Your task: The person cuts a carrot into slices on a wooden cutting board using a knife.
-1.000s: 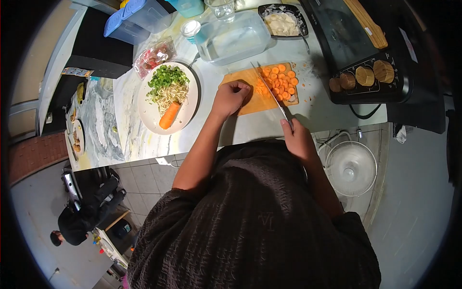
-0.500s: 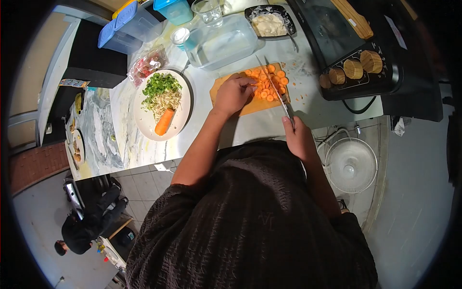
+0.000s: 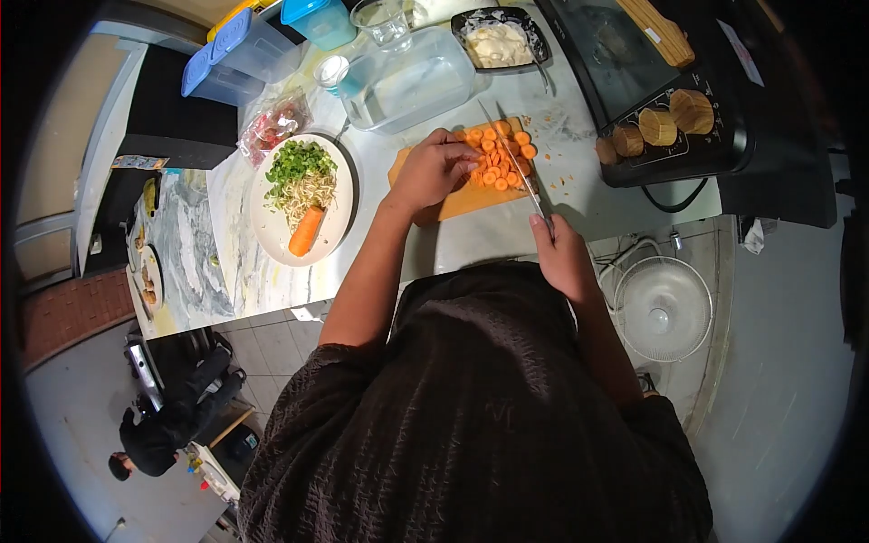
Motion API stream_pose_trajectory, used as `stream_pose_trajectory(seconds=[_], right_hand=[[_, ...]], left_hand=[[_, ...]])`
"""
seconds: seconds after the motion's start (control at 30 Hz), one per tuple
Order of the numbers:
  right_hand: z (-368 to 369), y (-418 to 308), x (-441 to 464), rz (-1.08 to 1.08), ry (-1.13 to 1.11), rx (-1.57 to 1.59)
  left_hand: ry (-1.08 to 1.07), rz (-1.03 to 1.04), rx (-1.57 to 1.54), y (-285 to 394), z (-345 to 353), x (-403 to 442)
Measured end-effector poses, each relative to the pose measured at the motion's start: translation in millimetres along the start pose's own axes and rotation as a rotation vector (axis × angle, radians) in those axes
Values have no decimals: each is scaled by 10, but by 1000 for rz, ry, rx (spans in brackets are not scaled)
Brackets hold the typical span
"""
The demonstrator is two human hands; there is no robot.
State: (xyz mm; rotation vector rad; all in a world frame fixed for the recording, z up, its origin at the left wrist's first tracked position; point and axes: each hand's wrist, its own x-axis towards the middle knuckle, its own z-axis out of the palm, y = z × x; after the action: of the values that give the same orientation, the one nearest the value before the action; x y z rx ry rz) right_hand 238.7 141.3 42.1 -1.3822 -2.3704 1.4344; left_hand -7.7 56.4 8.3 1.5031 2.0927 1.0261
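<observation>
My right hand (image 3: 563,253) is closed round the handle of a knife (image 3: 516,161), whose blade slants over the carrot pieces. My left hand (image 3: 434,170) is over the left part of the wooden cutting board (image 3: 453,204), its fingers bent together at the edge of the sliced carrots (image 3: 496,167); what they hold, if anything, is too small to tell. Left of the board, a white plate (image 3: 267,233) bears chopped greens (image 3: 294,167), bean sprouts (image 3: 306,197) and a piece of whole carrot (image 3: 306,232).
Behind the board stand a clear plastic container (image 3: 407,81), a small white-topped cup (image 3: 332,72) and a black dish (image 3: 500,43) of pale paste. An oven (image 3: 674,136) is at the right, a fan (image 3: 665,308) below. Another person (image 3: 158,434) is at lower left.
The board and plate have shifted left in view. My left hand has moved from the board's bare part to the carrot slices, its fingers now against them. My right hand still holds the knife.
</observation>
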Motion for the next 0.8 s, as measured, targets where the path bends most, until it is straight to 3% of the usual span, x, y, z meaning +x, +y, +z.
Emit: stream_pose_trajectory(seconds=[0.6,0.7,0.77,0.8], right_hand=[[-59,72,124,-33,50,3],[-80,43,131,-29,39,8],[-69,41,148,-49,37,20],[-53,35,156,-66,37,34]], left_hand=[[11,-57,-121,-24,80,107],[137,-26,-223,5,84,125],[109,-247,-289,104,23,89],[115,-254,-287,97,6,69]])
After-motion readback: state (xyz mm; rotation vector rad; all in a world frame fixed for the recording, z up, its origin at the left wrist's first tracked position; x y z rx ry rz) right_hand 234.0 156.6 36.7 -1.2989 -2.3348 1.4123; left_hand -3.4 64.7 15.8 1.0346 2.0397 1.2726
